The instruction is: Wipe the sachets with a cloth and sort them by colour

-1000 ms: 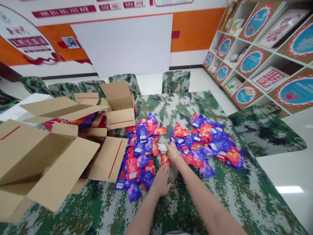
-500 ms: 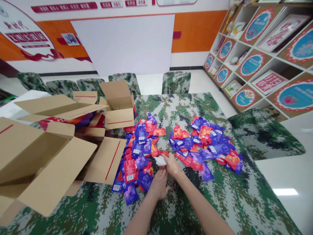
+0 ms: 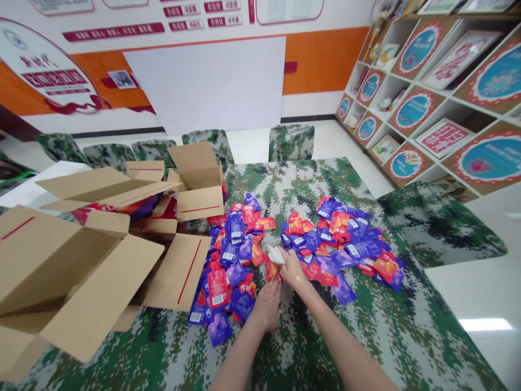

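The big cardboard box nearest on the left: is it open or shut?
Open. The cardboard box lies tipped on the camouflage table, flaps splayed outward, its brown inside showing. Whether anything is inside, the picture cannot tell.

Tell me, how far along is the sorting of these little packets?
Two heaps already lie apart on the table: the left pile and the right pile, both mixing red and purple. In hand: the right hand pinches a white packet; the left hand touches a red sachet. The open box shows no packets inside.

table point(image 3: 301, 347): camouflage cloth | sachet piles point(image 3: 342, 244) | cardboard boxes point(image 3: 81, 271)
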Available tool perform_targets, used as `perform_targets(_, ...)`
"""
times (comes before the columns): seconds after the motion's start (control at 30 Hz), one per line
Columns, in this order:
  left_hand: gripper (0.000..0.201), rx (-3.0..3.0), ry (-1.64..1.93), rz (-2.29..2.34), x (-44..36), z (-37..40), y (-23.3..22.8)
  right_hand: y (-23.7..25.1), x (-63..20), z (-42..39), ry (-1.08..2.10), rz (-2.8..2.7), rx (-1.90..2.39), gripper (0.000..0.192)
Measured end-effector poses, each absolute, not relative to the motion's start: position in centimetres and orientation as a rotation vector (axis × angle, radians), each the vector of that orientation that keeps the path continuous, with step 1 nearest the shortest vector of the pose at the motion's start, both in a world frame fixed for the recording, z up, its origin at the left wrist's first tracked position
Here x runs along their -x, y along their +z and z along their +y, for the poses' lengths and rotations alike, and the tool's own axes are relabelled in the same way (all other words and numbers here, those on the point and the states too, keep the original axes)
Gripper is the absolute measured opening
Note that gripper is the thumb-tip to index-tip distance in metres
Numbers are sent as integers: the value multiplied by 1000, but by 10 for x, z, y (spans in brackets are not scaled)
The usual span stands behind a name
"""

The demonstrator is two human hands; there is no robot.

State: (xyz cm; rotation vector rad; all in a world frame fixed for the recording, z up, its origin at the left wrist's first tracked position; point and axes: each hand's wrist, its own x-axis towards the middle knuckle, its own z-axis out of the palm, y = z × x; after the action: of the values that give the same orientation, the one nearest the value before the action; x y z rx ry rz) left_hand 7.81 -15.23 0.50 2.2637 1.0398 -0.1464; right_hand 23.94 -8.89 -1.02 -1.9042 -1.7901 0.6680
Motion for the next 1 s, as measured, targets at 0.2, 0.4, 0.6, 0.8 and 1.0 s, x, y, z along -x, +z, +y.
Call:
perform_targets(0.2, 79, -2216, -12, 1321, -93, -102, 28, -15, -269, -159, 785, -1561, 1917, 64)
perform_targets(0.4, 78, -2182, -232, 1396, -111, -53, 33, -18, -277, -179, 859, -1536, 1940, 64)
perform_targets(0.6, 57, -2170, -258, 1418, -121, -45, 36, -23, -278, -178, 846, -1512, 2001, 67)
perform_targets(0.8, 28, -2139, -221, 1292, -122, -25, 54, -24, -280, -178, 834, -1539, 1994, 65)
perform_targets(1.0, 23, -2253, -8, 1131, -113, -16, 89, -26, -279, -177, 850, -1517, 2006, 63)
